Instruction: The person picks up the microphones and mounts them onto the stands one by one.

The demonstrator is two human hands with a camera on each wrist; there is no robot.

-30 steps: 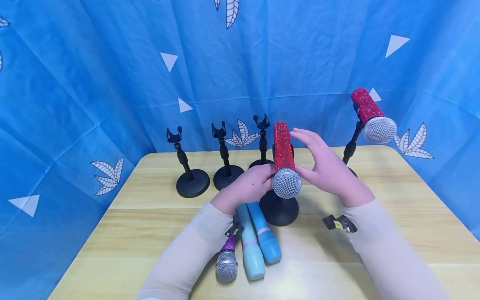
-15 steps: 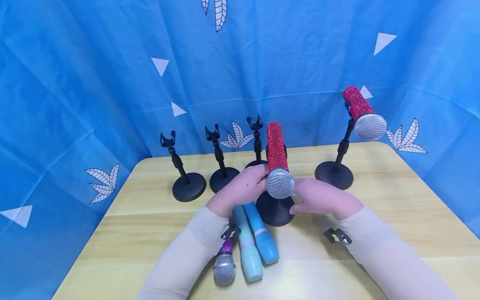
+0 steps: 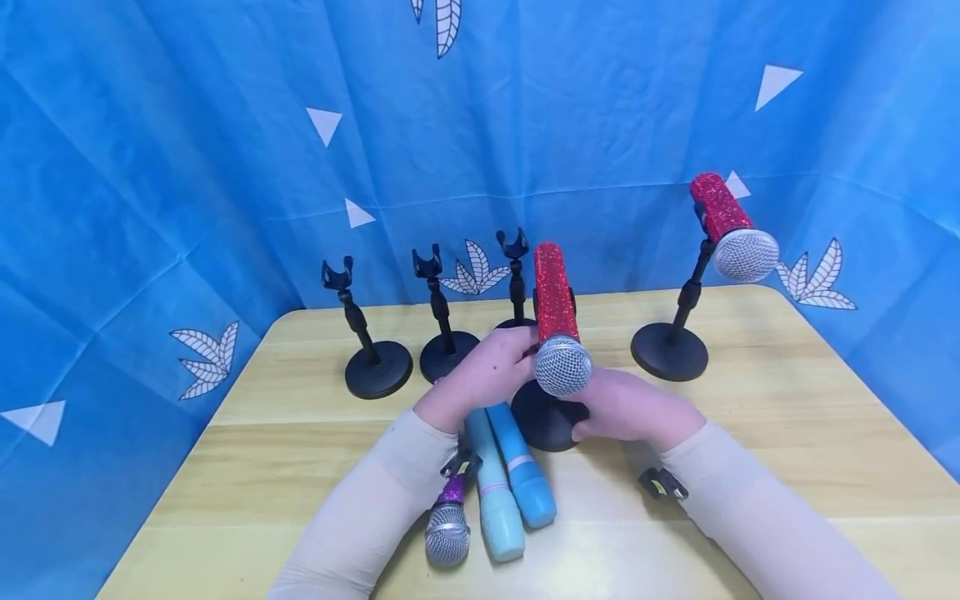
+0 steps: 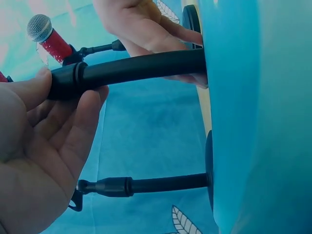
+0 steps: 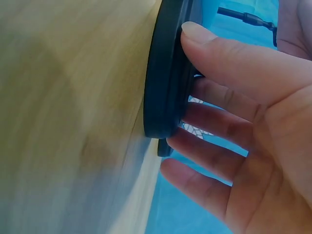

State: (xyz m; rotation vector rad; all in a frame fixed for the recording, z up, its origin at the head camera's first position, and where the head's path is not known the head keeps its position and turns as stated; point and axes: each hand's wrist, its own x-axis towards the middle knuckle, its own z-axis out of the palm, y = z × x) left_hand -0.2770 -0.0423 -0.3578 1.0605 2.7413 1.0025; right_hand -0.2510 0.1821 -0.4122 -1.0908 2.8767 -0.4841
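In the head view a red glitter microphone (image 3: 555, 292) with a silver mesh head rests, tilted, in the holder of a black stand (image 3: 543, 423). My left hand (image 3: 487, 371) is just below it; the left wrist view shows the hand (image 4: 46, 146) gripping the upper collar of the stand's pole (image 4: 141, 68), thumb opposite fingers. Low at the stand's right side is my right hand (image 3: 633, 404). In the right wrist view that hand (image 5: 263, 117) touches the round base (image 5: 163, 78) with its thumb and fingertips, the fingers spread and only slightly bent.
Three stands with bare holders, one at far left (image 3: 378, 369), stand behind. Another red microphone (image 3: 720, 204) sits on a stand at the right. Light blue (image 3: 501, 521), blue (image 3: 531, 492) and purple (image 3: 452, 492) microphones lie in front, beside my left forearm. Blue cloth (image 3: 615, 108) hangs behind.
My right hand has come down from beside the red microphone to the stand's base, then shifted slightly left. My left hand keeps its grip on the pole. The head view has shifted slightly.
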